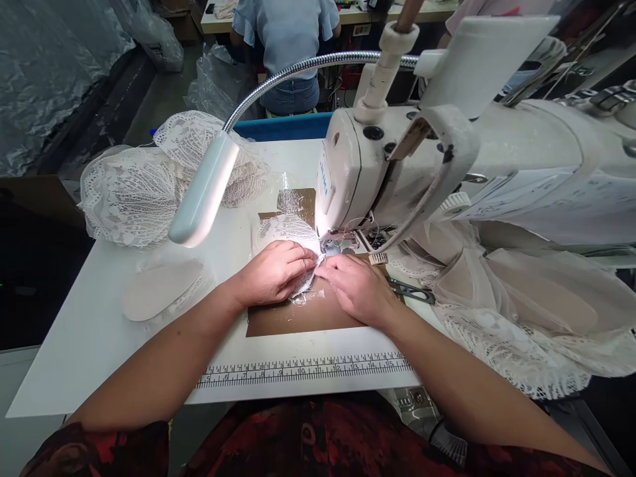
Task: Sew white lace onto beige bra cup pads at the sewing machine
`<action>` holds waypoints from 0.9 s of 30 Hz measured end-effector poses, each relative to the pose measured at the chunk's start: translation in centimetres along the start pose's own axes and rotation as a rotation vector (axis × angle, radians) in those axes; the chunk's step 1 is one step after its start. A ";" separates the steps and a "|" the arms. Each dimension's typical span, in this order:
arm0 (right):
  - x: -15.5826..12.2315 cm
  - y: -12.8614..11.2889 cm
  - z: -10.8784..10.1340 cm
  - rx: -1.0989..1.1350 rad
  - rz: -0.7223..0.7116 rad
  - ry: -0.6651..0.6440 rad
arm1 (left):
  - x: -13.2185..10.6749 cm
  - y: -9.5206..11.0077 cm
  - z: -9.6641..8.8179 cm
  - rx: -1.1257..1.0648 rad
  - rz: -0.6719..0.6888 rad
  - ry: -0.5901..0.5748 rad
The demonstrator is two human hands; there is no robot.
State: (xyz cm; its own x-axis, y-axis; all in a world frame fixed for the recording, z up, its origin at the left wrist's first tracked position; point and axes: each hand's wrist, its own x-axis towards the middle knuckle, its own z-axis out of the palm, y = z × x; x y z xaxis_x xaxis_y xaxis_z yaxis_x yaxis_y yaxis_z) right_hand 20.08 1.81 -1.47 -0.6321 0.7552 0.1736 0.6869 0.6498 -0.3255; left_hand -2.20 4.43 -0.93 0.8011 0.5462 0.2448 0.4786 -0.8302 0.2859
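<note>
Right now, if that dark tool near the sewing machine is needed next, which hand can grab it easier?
Probably the right hand: the dark tool lies beside its wrist, while the left hand is farther away, on the white lace.

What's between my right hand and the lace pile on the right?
In the head view, a dark tool, apparently snips, lies between your right hand and the lace pile, one end near the pile.
</note>
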 end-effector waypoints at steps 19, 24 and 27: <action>0.6 0.0 0.0 -0.022 -0.034 -0.011 | 0.1 -0.4 0.4 0.000 0.026 0.059; 0.4 -0.1 -0.2 -0.067 -0.103 -0.051 | 0.1 -0.4 0.4 -0.001 0.029 0.054; 0.1 -0.2 -0.1 -0.136 -0.013 -0.030 | 0.1 -0.2 0.3 0.016 0.030 0.039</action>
State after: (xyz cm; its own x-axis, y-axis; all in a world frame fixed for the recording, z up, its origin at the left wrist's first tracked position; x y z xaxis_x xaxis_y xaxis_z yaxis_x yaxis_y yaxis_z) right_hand 19.91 1.81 -1.31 -0.6504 0.7450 0.1486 0.7194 0.6668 -0.1944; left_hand -2.14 4.63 -1.28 0.8006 0.5248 0.2893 0.4605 -0.8477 0.2635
